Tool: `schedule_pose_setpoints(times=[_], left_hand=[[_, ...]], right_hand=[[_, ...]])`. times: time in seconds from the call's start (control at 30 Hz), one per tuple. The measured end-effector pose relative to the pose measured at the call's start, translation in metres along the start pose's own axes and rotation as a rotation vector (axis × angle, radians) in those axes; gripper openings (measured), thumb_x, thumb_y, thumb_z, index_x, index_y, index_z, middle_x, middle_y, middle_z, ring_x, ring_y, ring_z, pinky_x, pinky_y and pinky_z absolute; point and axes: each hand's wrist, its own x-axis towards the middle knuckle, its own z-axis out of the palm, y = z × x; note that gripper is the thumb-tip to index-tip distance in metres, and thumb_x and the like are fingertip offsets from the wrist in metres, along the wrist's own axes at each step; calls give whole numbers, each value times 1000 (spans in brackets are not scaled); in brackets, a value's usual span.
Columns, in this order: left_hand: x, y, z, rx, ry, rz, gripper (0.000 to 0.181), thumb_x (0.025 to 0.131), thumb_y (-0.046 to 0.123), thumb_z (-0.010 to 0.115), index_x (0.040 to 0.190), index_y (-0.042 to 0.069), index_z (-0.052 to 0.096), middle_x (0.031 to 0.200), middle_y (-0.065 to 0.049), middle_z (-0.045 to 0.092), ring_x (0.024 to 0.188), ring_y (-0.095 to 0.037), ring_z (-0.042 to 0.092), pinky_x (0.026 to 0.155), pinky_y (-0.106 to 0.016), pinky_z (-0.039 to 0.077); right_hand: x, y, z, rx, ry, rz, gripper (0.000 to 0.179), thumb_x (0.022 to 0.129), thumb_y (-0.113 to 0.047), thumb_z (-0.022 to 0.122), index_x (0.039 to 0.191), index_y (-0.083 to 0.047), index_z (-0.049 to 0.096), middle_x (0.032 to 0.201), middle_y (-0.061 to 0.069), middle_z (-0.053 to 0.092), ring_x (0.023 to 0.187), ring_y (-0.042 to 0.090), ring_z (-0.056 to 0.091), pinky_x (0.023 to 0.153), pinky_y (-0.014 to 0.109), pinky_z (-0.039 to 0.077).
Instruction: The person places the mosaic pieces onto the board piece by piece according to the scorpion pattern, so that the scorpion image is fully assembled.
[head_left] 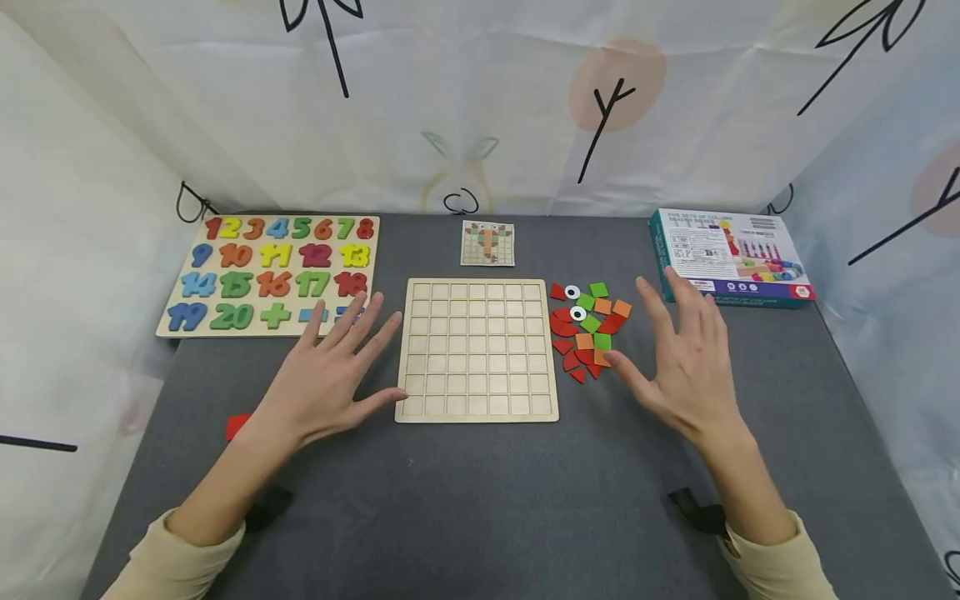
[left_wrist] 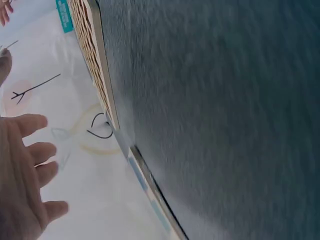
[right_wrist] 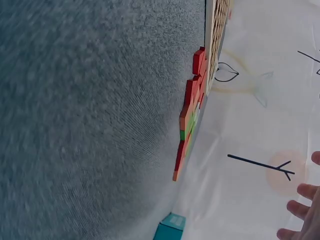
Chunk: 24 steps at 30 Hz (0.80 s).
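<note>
My left hand [head_left: 321,379] hovers with spread fingers left of a wooden grid board [head_left: 476,350], its thumb tip overlapping the board's left edge in the head view. On the other side my right hand [head_left: 686,362] is raised with fingers apart, holding nothing. Its thumb points at a loose pile of small colored pieces: red ones [head_left: 564,322], green squares [head_left: 598,289], orange squares [head_left: 622,308] and white round eye pieces [head_left: 577,313]. In the left wrist view the left fingers [left_wrist: 37,152] are extended in the air. The right wrist view shows the pieces lying flat beside the board.
A small pattern card [head_left: 487,243] lies behind the board. At back left is a number puzzle board [head_left: 273,275], partly covered by the left hand. A boxed set [head_left: 731,257] sits at back right. Something red [head_left: 237,426] shows beside the left wrist. Printed cloth [head_left: 510,108] encloses the table.
</note>
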Motion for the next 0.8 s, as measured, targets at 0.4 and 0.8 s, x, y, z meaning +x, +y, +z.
schedule_pose_setpoints(times=[0.4,0.8], left_hand=[[10,20,15,-114,-240,-104,90,106,61,59,172,8,30,181,-17,27,170,-39,25,135,-66,24],[15,21,16,-297,-409,-200,90,106,54,64,173,7,25,181,-21,22,169,-44,21,133,-69,24]], right_hand=[[8,9,14,233,-124,99,81,93,-28,82,162,-9,46,161,27,46,140,48,49,107,74,46],[26,51,33,431,-380,198,41,101,-4,75,140,3,66,136,27,70,108,39,70,96,52,59]])
